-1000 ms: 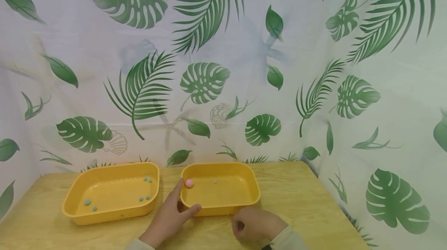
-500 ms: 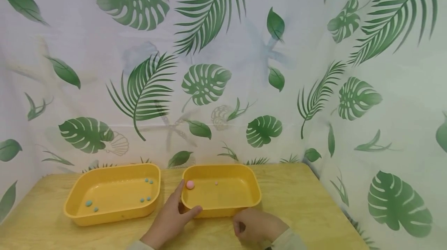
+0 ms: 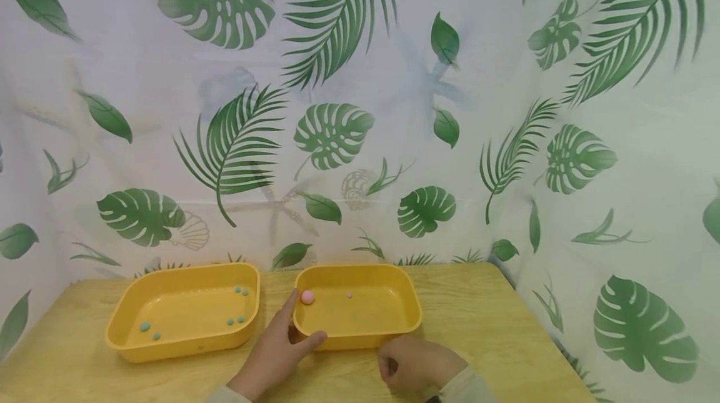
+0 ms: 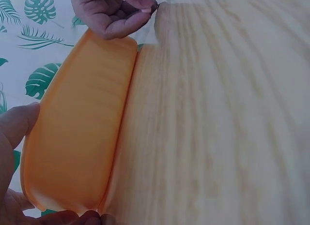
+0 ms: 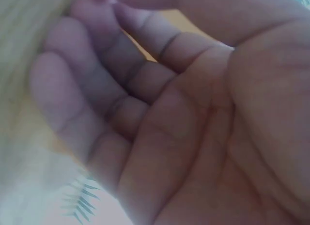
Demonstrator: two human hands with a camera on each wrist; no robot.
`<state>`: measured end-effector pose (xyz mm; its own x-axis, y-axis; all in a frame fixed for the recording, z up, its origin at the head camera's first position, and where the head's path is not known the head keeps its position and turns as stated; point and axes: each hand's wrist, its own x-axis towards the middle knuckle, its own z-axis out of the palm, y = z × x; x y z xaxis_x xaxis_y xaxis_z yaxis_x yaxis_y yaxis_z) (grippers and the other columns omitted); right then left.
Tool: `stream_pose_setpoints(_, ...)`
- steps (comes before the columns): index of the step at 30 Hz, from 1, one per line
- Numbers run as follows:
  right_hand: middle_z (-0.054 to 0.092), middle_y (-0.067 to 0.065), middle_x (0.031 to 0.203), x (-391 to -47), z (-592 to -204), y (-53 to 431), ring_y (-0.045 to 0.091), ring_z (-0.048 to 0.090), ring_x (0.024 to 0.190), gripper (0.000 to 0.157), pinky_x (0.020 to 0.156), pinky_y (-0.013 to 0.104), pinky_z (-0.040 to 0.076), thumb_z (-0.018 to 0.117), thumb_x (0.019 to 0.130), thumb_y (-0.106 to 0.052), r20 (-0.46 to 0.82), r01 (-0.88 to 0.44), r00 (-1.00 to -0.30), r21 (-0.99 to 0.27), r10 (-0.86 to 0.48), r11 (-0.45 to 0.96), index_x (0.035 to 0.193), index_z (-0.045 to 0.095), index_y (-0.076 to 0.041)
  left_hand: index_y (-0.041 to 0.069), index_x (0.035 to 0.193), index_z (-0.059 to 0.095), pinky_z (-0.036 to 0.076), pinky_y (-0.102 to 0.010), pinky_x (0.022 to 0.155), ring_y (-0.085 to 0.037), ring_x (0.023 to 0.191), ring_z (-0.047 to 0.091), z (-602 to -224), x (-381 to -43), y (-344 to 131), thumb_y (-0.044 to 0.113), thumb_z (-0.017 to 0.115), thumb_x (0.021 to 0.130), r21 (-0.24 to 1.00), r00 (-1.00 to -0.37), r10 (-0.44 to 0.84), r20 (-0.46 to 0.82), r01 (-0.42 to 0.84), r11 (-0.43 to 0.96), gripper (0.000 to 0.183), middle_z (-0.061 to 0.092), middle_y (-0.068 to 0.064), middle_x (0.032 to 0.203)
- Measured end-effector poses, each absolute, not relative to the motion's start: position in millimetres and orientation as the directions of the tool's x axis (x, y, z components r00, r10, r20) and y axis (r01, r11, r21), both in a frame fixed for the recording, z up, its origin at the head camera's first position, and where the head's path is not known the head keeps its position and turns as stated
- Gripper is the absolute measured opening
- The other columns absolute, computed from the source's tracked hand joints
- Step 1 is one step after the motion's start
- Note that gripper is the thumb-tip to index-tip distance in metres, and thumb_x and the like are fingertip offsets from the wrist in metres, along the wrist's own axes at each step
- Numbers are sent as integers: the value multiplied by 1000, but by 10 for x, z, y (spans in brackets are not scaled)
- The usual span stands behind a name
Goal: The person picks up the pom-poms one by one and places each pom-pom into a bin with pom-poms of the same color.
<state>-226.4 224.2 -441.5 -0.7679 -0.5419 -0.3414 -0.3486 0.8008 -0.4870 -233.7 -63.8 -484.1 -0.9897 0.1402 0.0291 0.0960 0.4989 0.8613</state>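
Note:
My left hand [image 3: 275,350] grips the left end of a yellow plastic tray [image 3: 365,336], with the thumb on its front rim and the fingers along its left wall. In that tray lie a pink ball [image 3: 307,297] near the left wall and a much smaller pink bead [image 3: 349,295]. Just in front of the tray's right corner, my right hand [image 3: 416,362] is low at the tabletop with curled fingers. Its thumb and forefinger meet in a pinch, where a small pale pink piece [image 4: 146,10] shows in the left wrist view. Most of that piece is hidden.
A second yellow tray [image 3: 185,353] stands to the left, holding several blue-green beads [image 3: 145,327]. Both trays sit on a wood-grain table [image 3: 461,303]. Behind and to the right hangs a white leaf-printed cloth [image 3: 388,140]. The table's right edge runs down beside my right arm.
The head view has shifted very slightly. Both hands, both trays and the beads keep their places.

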Motion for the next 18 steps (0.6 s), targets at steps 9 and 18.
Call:
stream_pose_setpoints(9, 59, -18, 77, -2272, -4156, 2295, -1, 52, 69, 17, 66, 20, 48, 72, 95, -10, -174, -477, -725, -571, -666, 668, 84, 67, -21, 14, 167, 18, 48, -46, 99, -20, 106, 56, -4836, -2343, -638, 59, 76, 88, 852, -990, 138, 34, 101, 513, 107, 48, -20, 153)
stream_pose_setpoints(18, 60, -16, 83, -2296, -4037, 2314, 5, 57, 74, 15, 67, 23, 51, 73, 89, -6, 320, -607, -793, -339, -519, 718, 91, 66, -20, 14, 167, 19, 49, -46, 98, -19, 106, 57, -4843, -2342, -660, 63, 74, 88, 849, -989, 143, 45, 114, 516, 109, 49, -17, 151)
